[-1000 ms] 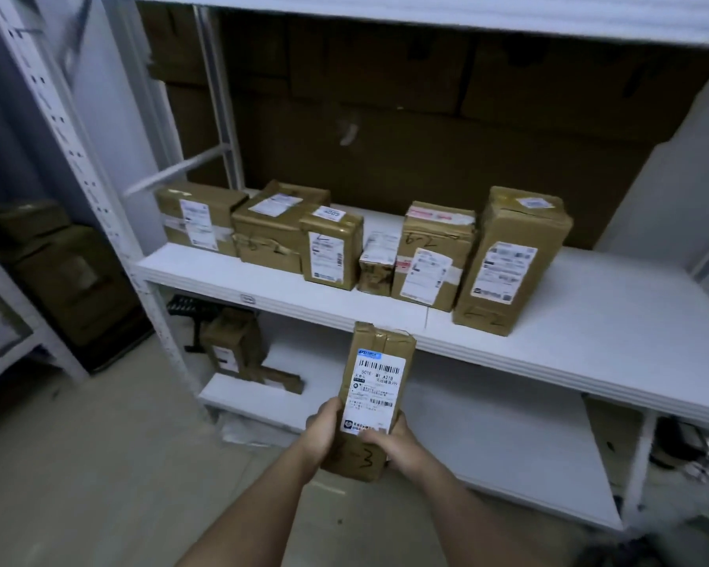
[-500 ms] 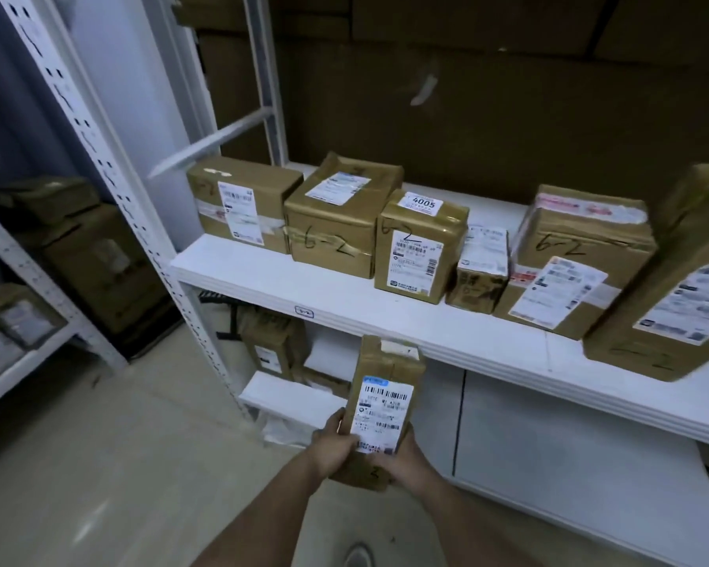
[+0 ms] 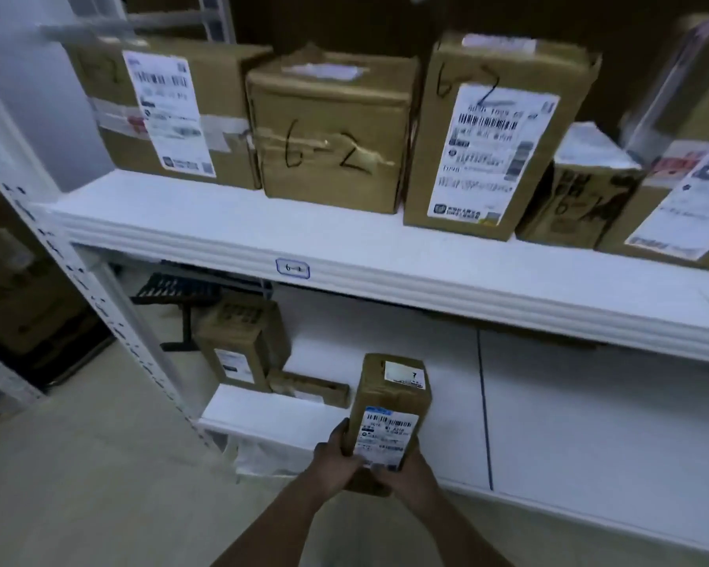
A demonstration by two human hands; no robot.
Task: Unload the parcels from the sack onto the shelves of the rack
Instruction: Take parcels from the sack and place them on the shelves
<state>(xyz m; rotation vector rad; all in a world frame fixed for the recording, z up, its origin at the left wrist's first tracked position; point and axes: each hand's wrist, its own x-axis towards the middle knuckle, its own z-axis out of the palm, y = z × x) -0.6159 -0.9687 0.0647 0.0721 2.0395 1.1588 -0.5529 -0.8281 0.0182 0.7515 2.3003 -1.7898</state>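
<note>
You've stepped closer and lowered the parcel [image 3: 389,415], both your left hand [image 3: 336,460] and right hand [image 3: 406,474] gripping it, below the labelled shelf [image 3: 344,243], so the lower shelf [image 3: 590,403] looks the likely destination.

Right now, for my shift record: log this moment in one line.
hands: left hand, right hand grip parcel | position: before lower shelf | upper shelf: parcels in row
</note>
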